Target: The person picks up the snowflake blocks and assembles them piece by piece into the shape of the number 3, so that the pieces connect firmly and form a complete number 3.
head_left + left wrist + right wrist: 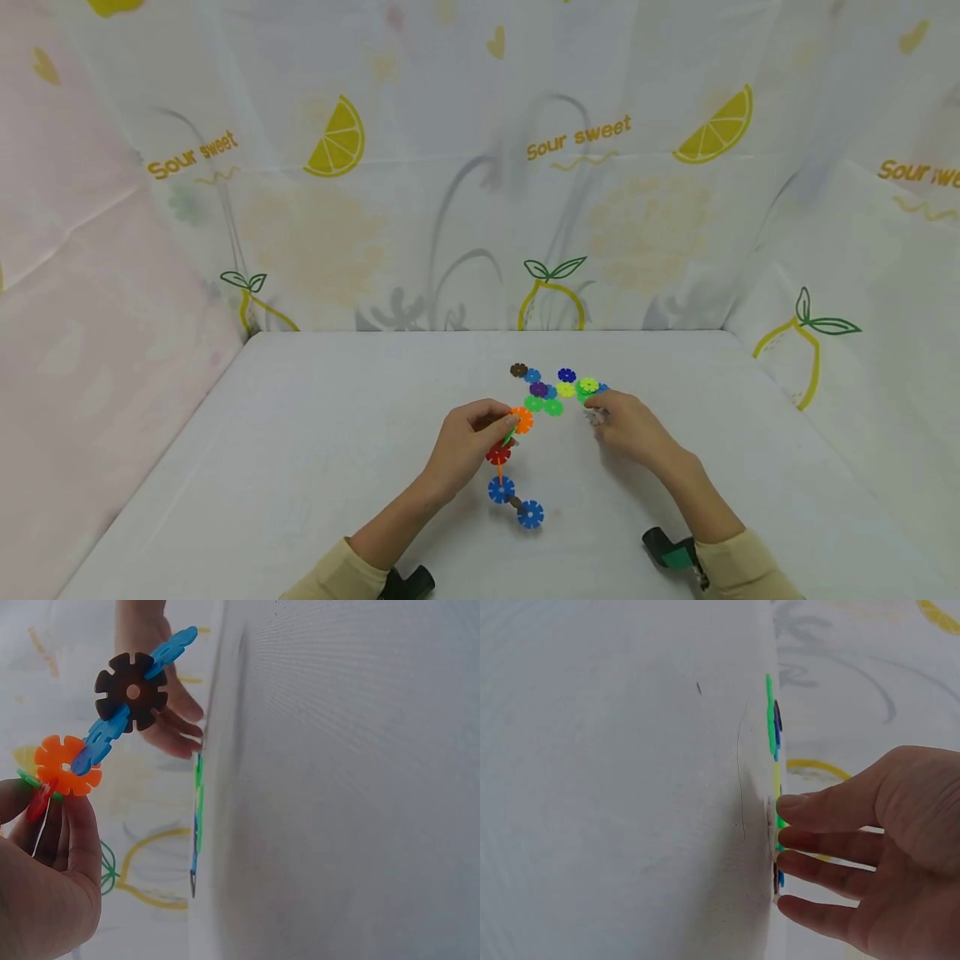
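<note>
My left hand (467,442) pinches a chain of notched plastic discs between thumb and fingers, raised above the table. Its orange disc (522,420) is at the fingertips, with green beside it; a red disc (498,454), another orange one and two blue discs (531,515) joined by a brown disc (118,688) run down towards me. My right hand (637,429) reaches down to the loose discs on the table, its fingers extended. Its fingertips are right at a green disc (582,395) and some pale, clear-looking discs (597,416).
More loose discs lie flat ahead of the hands: brown (519,370), purple (538,389), yellow (566,389), dark blue (567,375) and green (553,407). They rest on a white-covered table (300,467). A lemon-printed cloth (420,217) hangs behind and at both sides.
</note>
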{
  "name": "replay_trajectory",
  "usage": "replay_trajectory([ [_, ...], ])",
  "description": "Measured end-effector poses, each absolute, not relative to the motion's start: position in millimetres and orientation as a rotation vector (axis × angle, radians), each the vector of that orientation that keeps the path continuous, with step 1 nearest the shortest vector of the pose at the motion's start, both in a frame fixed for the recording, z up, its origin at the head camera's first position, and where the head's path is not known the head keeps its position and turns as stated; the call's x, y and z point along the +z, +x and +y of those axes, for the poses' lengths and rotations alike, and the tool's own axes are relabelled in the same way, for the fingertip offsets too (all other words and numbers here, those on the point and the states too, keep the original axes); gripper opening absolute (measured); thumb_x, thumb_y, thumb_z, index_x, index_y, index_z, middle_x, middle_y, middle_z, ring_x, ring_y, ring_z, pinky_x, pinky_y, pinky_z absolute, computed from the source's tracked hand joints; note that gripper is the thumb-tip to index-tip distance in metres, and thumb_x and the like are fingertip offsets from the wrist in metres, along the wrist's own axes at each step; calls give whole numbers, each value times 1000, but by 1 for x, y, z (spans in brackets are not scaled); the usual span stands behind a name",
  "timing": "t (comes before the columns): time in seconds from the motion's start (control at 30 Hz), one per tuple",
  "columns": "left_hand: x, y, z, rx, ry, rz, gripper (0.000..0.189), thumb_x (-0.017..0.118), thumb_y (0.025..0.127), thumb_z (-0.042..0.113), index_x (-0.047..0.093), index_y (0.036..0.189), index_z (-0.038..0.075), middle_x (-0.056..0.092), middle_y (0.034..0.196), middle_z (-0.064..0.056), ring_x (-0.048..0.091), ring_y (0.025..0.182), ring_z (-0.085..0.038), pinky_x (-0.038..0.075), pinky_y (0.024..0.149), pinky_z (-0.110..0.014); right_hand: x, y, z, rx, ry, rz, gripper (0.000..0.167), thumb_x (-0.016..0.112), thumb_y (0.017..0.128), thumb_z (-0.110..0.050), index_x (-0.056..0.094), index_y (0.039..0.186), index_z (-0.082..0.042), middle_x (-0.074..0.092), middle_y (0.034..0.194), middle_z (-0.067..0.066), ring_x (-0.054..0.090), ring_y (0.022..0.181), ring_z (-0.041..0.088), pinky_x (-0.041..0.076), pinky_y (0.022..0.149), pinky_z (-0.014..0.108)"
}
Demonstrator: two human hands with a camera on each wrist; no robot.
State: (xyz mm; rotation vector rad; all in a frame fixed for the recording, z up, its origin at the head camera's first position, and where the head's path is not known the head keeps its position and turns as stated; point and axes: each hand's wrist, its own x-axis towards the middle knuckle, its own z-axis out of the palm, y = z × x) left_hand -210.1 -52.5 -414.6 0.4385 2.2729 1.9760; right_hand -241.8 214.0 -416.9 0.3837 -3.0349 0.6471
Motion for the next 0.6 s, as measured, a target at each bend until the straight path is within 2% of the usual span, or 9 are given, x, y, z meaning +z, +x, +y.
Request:
replay_trajectory([
  [0.2,-415,-210,-53,1970,434,2272,21,66,96,26,71,105,8,69,101,-24,71,84,-33,56,68,-20,-419,-244,215,599,406,-3020,30,70,77,6,72,106,-2,67,95,8,59,86,20,54,81,42],
  [0.4,-414,-209,-52,1971,438,2273,22,66,95,27,72,105,8,70,102,-23,71,86,-34,56,69,-20,-420,-245,212,633,387,-3038,27,73,75,6,73,101,-3,61,86,5,51,79,18,49,72,34],
  [0.6,-415,-208,-52,1978,450,2272,21,65,96,27,72,106,9,70,100,-20,71,86,-33,56,68,-21,-423,-245,210,698,340,-3075,21,71,78,4,74,96,-5,59,83,5,49,78,18,46,70,31],
])
